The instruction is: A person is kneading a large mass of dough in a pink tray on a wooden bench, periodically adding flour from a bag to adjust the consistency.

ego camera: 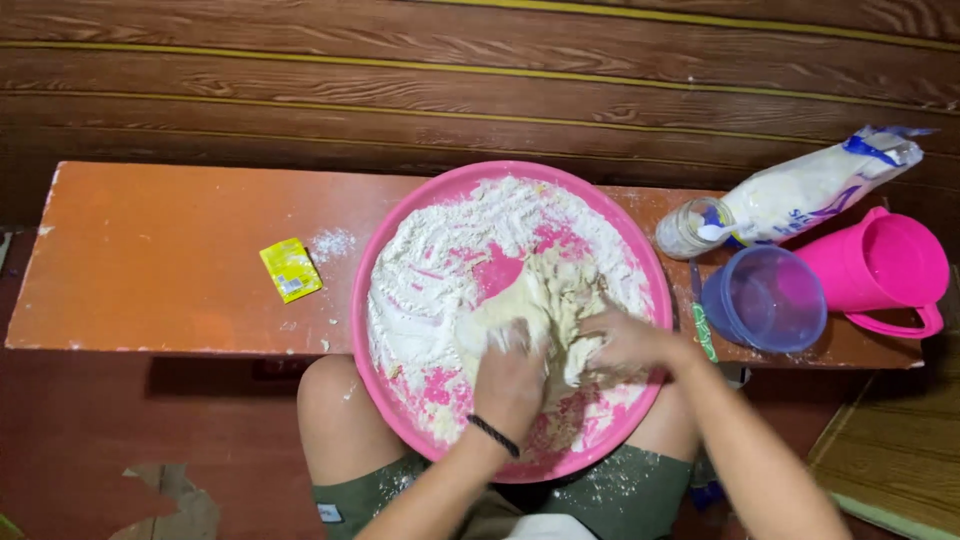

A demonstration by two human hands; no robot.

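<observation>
A large pink basin (400,225) rests on my knees and the edge of an orange-brown wooden bench (160,270). Loose white flour (440,250) coats its inside, and a pale lump of dough (545,295) lies right of its centre. My left hand (508,385), with a black band on the wrist, presses its fingers into the near side of the dough. From the right, my right hand (625,342), dusted with flour, grips the same lump.
A small yellow sachet (290,270) lies on the bench left of the basin, near spilled flour. Right of the basin stand a small glass jar (685,232), an open flour bag (810,190), a clear purple container (765,298) and a pink jug (885,265). Wooden wall behind.
</observation>
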